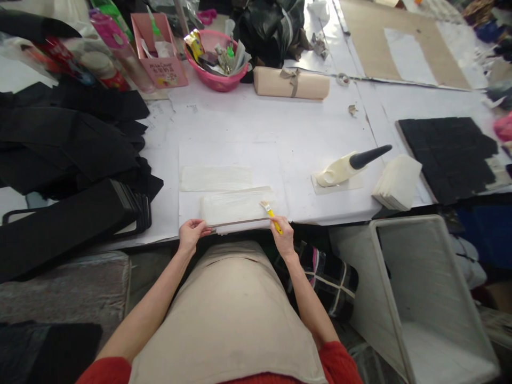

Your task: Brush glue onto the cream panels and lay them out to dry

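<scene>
My left hand [193, 234] is closed in a pinch at the lower left corner of a pale, off-white strip [236, 207] at the table's front edge. My right hand [283, 236] grips a small brush with a yellow handle [274, 218]; its bristles lie over the strip's right end. Those right fingers are also close to the strip's lower right corner; whether they pinch it I cannot tell. A thin dark line runs along the near edge between both hands. Just behind lies a second pale strip [216, 178], flat on the white table covering [236, 128].
A cream-coated bottle with a black nozzle [344, 166] leans on the right, beside a stack of white pieces [398, 182] and black sheets [448, 154]. Black pieces [68, 133] pile up left. Behind stand a pink basket [218, 80] and a beige roll [290, 84]. A grey bin [432, 277] stands below right.
</scene>
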{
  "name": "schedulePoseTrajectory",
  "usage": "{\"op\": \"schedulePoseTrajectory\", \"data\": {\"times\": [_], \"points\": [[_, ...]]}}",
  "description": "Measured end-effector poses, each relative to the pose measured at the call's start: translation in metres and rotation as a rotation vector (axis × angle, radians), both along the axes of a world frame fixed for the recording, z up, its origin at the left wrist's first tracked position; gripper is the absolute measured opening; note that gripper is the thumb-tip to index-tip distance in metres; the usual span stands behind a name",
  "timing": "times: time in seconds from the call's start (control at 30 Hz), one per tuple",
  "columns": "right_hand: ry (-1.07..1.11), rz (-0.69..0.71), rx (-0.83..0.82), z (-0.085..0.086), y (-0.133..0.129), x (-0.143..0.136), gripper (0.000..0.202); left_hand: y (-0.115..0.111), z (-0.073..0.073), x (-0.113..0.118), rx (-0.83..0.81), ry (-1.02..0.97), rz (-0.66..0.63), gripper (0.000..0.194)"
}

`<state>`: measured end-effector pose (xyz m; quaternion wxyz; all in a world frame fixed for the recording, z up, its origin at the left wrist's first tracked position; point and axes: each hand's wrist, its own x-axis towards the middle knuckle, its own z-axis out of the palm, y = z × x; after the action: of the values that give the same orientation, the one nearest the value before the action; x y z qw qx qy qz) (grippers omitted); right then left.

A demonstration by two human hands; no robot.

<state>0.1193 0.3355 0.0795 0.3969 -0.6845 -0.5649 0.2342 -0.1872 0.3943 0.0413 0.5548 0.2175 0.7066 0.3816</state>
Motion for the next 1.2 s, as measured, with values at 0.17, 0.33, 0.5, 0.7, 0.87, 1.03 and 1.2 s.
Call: {"op": "schedulePoseTrajectory", "data": {"times": [0.17, 0.33, 0.5, 0.7, 0.87, 1.03, 1.2], "points": [[-0.067, -0.166, 0.053, 0.005, -0.006, 0.004, 0.022, 0.000, 0.000, 0.000, -0.001, 0.007, -0.001, 0.016], [0.027, 0.144, 0.023, 0.002, -0.013, -0.018, 0.021, 0.000, 0.000, -0.001, -0.003, -0.009, 0.001, 0.015], [-0.016, -0.063, 0.036, -0.001, -0.036, 0.001, 0.020, -0.002, 0.001, -0.001, 0.012, -0.020, 0.001, 0.015], [-0.012, 0.050, 0.110, 0.017, -0.035, -0.006, 0.020, -0.001, 0.000, -0.001, 0.015, 0.002, -0.003, 0.014], [0.065, 0.425, 0.066, 0.004, -0.012, -0.066, 0.024, -0.002, 0.001, -0.002, 0.020, 0.023, -0.026, 0.012], [0.136, 0.334, 0.028, -0.013, -0.018, -0.060, 0.021, -0.002, 0.002, -0.002, 0.016, 0.053, -0.037, 0.012], [0.010, -0.037, 0.024, -0.002, -0.046, 0.000, 0.020, 0.000, -0.001, -0.002, 0.015, 0.110, -0.059, 0.012]]}}
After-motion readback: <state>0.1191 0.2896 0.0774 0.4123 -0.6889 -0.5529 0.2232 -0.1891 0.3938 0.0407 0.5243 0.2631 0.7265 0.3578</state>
